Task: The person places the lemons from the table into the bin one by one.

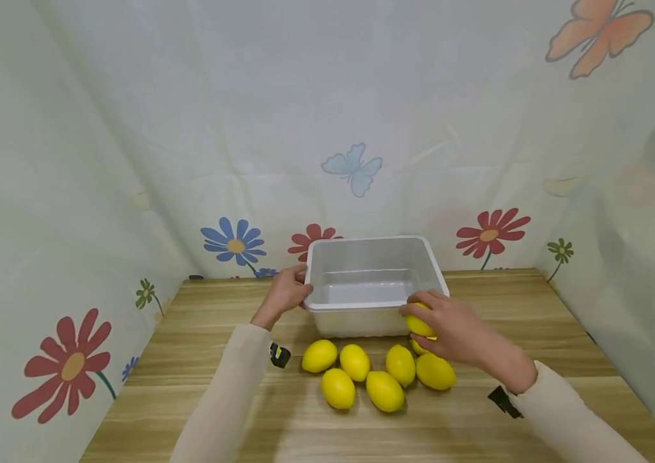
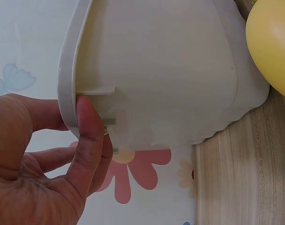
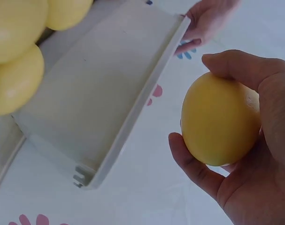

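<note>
A white plastic bin stands at the back of the table, its inside bare in the head view. At its left rim, my left hand pinches the edge; the left wrist view shows the fingers hooked under the rim. My right hand grips a lemon between thumb and fingers, near the bin's front right corner. Several lemons lie in a loose cluster before the bin, one of them partly hidden below my right hand.
The wood-grain table meets a pale curtain printed with flowers and butterflies, which hangs behind the bin and along both sides. Dark wrist straps show at both sleeves.
</note>
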Available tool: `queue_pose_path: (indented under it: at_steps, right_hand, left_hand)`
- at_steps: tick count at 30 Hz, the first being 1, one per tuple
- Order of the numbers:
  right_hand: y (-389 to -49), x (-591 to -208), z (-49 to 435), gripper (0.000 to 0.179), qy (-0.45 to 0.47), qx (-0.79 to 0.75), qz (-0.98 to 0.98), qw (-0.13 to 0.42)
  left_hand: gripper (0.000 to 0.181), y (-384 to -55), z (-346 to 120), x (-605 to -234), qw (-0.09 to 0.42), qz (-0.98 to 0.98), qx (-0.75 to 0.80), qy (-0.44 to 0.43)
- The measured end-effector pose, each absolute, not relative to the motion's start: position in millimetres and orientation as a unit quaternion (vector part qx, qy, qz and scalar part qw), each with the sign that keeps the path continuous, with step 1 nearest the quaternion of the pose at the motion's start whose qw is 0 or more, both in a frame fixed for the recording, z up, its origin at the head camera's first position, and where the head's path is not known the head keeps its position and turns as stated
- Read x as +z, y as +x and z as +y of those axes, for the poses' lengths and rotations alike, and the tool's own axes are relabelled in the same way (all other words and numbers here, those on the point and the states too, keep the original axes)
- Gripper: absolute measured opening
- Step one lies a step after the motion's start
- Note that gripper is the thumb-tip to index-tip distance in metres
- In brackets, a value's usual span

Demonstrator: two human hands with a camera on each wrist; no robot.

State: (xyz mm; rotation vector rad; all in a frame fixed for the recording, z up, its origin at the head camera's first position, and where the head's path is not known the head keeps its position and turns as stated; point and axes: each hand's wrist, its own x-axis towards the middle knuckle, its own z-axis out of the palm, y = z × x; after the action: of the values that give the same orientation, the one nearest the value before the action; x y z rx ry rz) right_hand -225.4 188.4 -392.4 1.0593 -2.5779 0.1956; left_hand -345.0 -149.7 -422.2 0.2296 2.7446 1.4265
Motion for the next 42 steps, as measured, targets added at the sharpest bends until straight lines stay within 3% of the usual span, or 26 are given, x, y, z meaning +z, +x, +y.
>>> queue_pose_path:
  at_steps: [27, 42]
  right_hand:
    - [-285.6, -345.2, 159.1, 0.041, 0.356, 0.102, -0.917, 0.151]
    - [-324.1, -328.4, 150.6, 0.044, 0.313, 0.111, -0.94, 0.083]
  left_hand:
    - [0.061, -343.0, -148.5, -420.8, 0.027, 0.883, 0.461, 0.081]
    - [0.06, -342.2, -147.7, -416.8, 0.033, 0.889, 0.448, 0.084]
